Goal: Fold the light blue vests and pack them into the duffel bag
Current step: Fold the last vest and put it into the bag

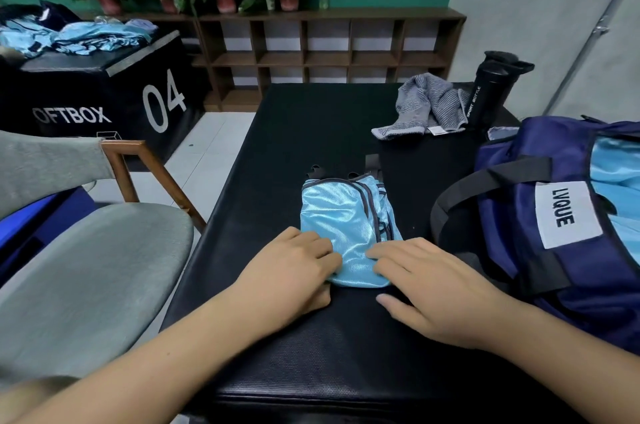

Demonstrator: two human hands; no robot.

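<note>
Both hands were down on the folded light blue vest (346, 226), near the middle of the black padded table (311, 354). The right hand (429, 288) lay flat and relaxed, fingers straight, pressing the vest's near right corner. The left hand (294, 271) had its fingers bent over the near left corner (pinching or just pressing, couldn't tell tbh). The navy duffel bag (554, 267) sat unzipped along the right edge, with more light blue fabric (614, 174) showing inside. Over at the far right corner, a gray towel (426, 108) lay just beside a black sport bottle (488, 94).
</note>
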